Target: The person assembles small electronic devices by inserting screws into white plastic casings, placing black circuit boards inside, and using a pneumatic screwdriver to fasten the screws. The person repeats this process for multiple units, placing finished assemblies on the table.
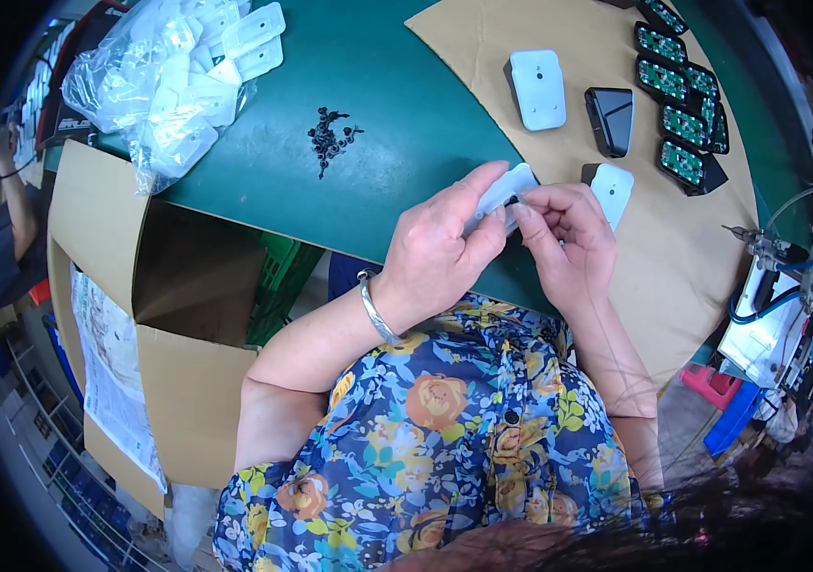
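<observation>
My left hand [445, 240] grips a white plastic cover [519, 179], its thumb and fingers closed on the edges. My right hand [573, 238] is pinched over the same cover, with a small black part [511, 200] at its fingertips. Beside my right hand lies a white-topped casing [611, 189], partly hidden by the hand. Farther off on the cardboard are another white-topped casing [538, 91] and a glossy black casing [610, 121]. On the green table, a loose pile of small black parts [330, 138] lies ahead of my left hand.
A clear bag of white covers [178, 81] lies at the far left. Several black housings with green circuit boards [683, 124] sit at the far right. An open cardboard box [192, 381] stands at my left, and a metal fixture with blue tubes [769, 315] at my right.
</observation>
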`<state>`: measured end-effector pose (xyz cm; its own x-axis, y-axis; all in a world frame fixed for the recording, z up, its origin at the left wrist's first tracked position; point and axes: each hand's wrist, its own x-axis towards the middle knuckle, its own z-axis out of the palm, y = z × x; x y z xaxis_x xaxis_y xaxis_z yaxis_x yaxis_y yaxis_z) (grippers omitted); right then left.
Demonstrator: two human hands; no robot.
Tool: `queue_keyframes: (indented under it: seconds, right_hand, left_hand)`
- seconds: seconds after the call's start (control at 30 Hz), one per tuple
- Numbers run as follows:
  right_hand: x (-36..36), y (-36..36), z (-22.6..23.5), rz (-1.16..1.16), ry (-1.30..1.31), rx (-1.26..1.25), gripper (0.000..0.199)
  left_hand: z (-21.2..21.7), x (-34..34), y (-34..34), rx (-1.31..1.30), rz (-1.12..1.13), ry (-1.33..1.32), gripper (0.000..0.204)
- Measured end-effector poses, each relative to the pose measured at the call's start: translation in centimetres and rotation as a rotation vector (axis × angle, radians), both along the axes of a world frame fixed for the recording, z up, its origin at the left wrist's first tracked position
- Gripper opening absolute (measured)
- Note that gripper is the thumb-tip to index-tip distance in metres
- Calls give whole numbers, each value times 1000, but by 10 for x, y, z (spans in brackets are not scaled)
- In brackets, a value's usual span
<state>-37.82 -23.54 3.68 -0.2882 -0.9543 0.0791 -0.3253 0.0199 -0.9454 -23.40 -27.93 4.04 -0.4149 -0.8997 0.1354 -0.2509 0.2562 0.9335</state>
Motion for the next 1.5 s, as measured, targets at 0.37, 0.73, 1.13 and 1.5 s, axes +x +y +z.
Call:
queue_keyframes:
  seconds: [0.37,0.73,1.13,1.5]
  right_hand:
    - [-13,3,30,175,447,32,9]
    - [-2,9,14,37,479,-44,13]
    - [-9,25,1,14,11,-142,18]
    - [6,0,-10,-109,-1277,-252,32]
  left_hand:
    - [2,3,5,335,-197,88,38]
    - [-7,2,10,413,-184,192,39]
    - [1,-1,9,470,-178,263,33]
    - [7,-32,10,378,-312,317,36]
